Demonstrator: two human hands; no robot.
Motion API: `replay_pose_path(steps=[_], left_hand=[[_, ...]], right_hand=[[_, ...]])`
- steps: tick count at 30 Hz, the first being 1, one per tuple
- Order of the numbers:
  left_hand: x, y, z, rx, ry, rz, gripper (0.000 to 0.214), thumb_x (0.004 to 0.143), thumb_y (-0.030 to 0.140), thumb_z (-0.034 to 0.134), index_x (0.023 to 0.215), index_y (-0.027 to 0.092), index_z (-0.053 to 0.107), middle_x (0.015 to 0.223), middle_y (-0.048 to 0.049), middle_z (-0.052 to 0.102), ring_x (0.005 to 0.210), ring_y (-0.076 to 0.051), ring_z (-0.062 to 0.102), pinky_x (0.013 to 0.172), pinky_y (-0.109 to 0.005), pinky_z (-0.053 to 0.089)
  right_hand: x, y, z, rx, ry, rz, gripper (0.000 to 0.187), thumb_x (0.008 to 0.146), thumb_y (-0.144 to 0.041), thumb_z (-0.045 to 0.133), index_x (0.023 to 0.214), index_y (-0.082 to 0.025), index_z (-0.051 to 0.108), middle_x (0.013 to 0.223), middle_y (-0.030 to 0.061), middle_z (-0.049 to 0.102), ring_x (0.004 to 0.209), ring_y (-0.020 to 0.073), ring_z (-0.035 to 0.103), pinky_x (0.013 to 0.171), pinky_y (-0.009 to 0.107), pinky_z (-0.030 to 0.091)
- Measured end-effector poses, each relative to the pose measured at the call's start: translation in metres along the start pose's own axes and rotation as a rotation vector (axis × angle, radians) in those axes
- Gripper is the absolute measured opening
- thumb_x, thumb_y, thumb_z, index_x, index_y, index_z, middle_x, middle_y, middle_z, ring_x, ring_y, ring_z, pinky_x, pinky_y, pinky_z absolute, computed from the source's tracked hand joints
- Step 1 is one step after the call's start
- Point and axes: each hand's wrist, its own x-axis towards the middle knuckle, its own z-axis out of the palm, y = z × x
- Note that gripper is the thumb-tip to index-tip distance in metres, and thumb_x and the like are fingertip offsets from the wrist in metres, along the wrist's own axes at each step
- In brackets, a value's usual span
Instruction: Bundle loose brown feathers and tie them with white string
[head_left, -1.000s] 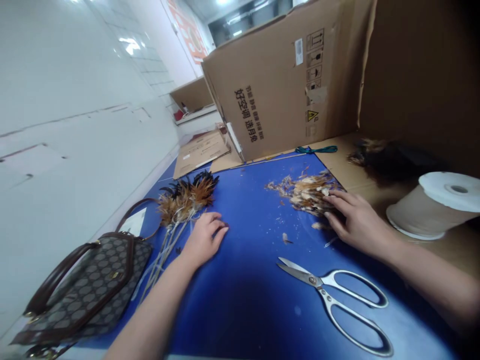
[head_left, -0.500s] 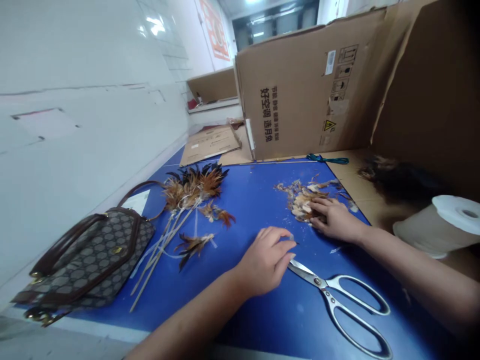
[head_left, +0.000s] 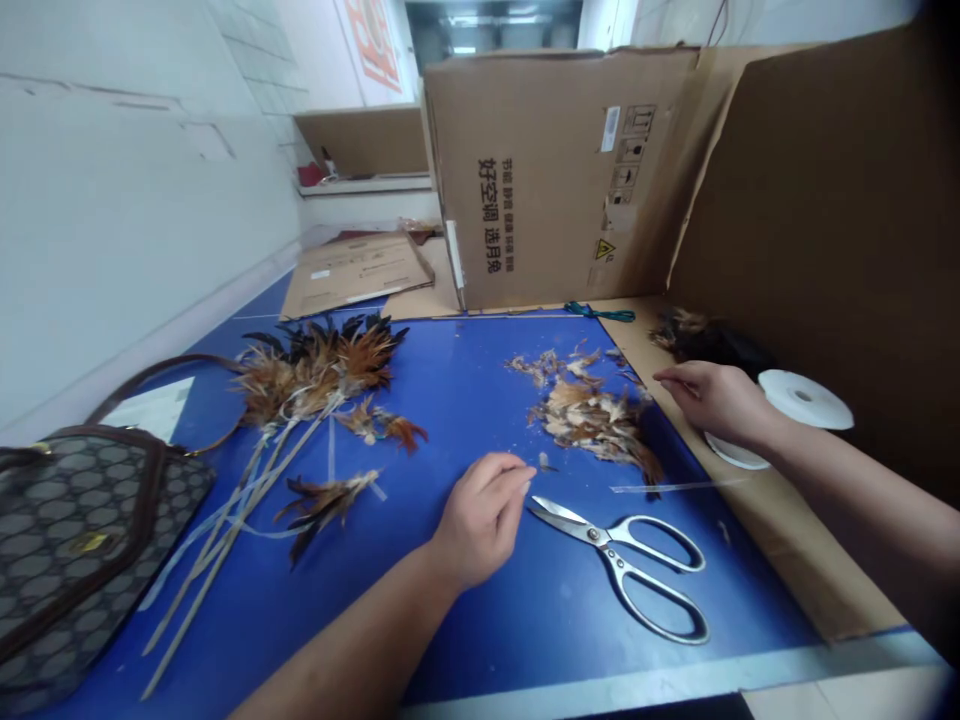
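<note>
From here, left hand (head_left: pixel 484 520) has fingertips pressed together just beside the scissors (head_left: pixel 600 540), right hand (head_left: pixel 712 400) curls by the white spool (head_left: pixel 806 398), grip unclear, near loose feathers (head_left: pixel 592 415) on the blue tabletop (head_left: pixel 465 400).

A patterned handbag (head_left: pixel 94 520) (brown trim) sits at left, a printed cardboard box (head_left: pixel 555 185) standing beyond

Pale light brightens the smooth white wall (head_left: pixel 150 220) at my left, and white streaks glare on dark panels (head_left: pixel 495 35) at top centre. Shadow dulls the brown cardboard sheet (head_left: pixel 825 230) at right. My right fingers (head_left: pixel 679 376) look slightly soft; blackness swallows the upper-right corner.
</note>
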Motion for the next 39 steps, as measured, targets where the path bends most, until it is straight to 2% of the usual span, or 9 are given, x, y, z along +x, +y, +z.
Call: replay_pose_path(steps=[5,10,12,16,23,26,29,35,39], left_hand=[[-0.002,0.007,0.003,-0.045,-0.046,0.021,0.041,0.094,0.003,0.058,0.132,0.017,0.066,0.115,-0.0141,0.067,0.104,-0.021,0.064,0.091,-0.038,0.057],[-0.004,0.009,0.003,-0.07,-0.062,0.025,0.04,0.094,0.003,0.057,0.13,0.016,0.067,0.111,-0.0139,0.067,0.101,-0.021,0.065,0.089,-0.037,0.057],[-0.004,0.009,0.003,-0.08,-0.063,0.016,0.04,0.093,0.002,0.057,0.13,0.017,0.067,0.111,-0.0136,0.067,0.1,-0.021,0.065,0.088,-0.037,0.057],[-0.005,0.01,0.002,-0.102,-0.064,0.004,0.041,0.092,0.001,0.056,0.13,0.017,0.066,0.109,-0.0132,0.067,0.098,-0.021,0.064,0.086,-0.037,0.056],[-0.002,0.01,0.001,-0.097,-0.072,-0.02,0.038,0.093,0.003,0.056,0.126,0.017,0.066,0.104,-0.0119,0.067,0.091,-0.02,0.065,0.081,-0.035,0.056],[-0.002,0.007,0.001,-0.1,-0.072,-0.035,0.037,0.092,0.003,0.055,0.125,0.017,0.067,0.103,-0.0117,0.067,0.089,-0.019,0.065,0.079,-0.034,0.056],[-0.003,0.005,0.001,-0.105,-0.073,-0.045,0.04,0.092,0.002,0.055,0.127,0.017,0.066,0.101,-0.0118,0.067,0.088,-0.019,0.065,0.078,-0.033,0.057],[-0.004,0.003,0.001,-0.097,-0.079,-0.059,0.039,0.094,0.005,0.055,0.128,0.019,0.067,0.104,-0.013,0.07,0.09,-0.02,0.067,0.08,-0.034,0.059],[-0.005,0.0,0.0,-0.076,-0.073,-0.044,0.038,0.097,0.008,0.054,0.131,0.02,0.067,0.108,-0.0127,0.071,0.096,-0.02,0.069,0.086,-0.033,0.06]], right_hand=[[0.014,0.013,0.027,-0.059,-0.112,0.123,0.041,0.093,-0.024,0.048,0.121,-0.016,0.078,0.112,0.0116,0.082,0.102,0.0277,0.078,0.093,0.035,0.059],[0.027,-0.005,0.063,-0.066,-0.22,0.049,0.046,0.076,-0.011,0.059,0.117,-0.013,0.078,0.123,0.0186,0.078,0.119,0.0317,0.072,0.11,0.04,0.048],[0.03,-0.014,0.066,-0.033,-0.275,-0.012,0.052,0.071,-0.007,0.06,0.118,-0.016,0.079,0.128,0.0144,0.077,0.121,0.0283,0.071,0.11,0.034,0.048],[0.054,-0.016,0.059,0.01,-0.309,-0.038,0.056,0.08,-0.007,0.052,0.126,-0.026,0.077,0.125,0.0018,0.079,0.114,0.0201,0.074,0.102,0.024,0.053],[0.127,0.006,0.076,-0.073,-0.189,0.194,0.062,0.074,-0.008,0.059,0.134,-0.012,0.073,0.124,0.0174,0.078,0.12,0.0366,0.072,0.109,0.045,0.052],[0.133,-0.002,0.093,-0.052,-0.223,0.157,0.066,0.07,-0.006,0.061,0.133,-0.017,0.074,0.127,0.0151,0.077,0.124,0.0366,0.07,0.115,0.049,0.048],[0.125,-0.017,0.101,0.014,-0.277,0.012,0.07,0.067,-0.002,0.058,0.133,-0.02,0.074,0.14,0.01,0.071,0.133,0.0299,0.066,0.118,0.041,0.046],[0.096,-0.036,0.078,0.16,-0.404,-0.254,0.069,0.071,0.0,0.05,0.13,-0.024,0.076,0.14,0.0,0.071,0.133,0.0202,0.066,0.119,0.034,0.047],[0.072,-0.037,0.038,0.163,-0.243,-0.256,0.051,0.085,-0.01,0.053,0.13,-0.02,0.075,0.145,0.006,0.068,0.137,0.0257,0.062,0.122,0.041,0.044]])
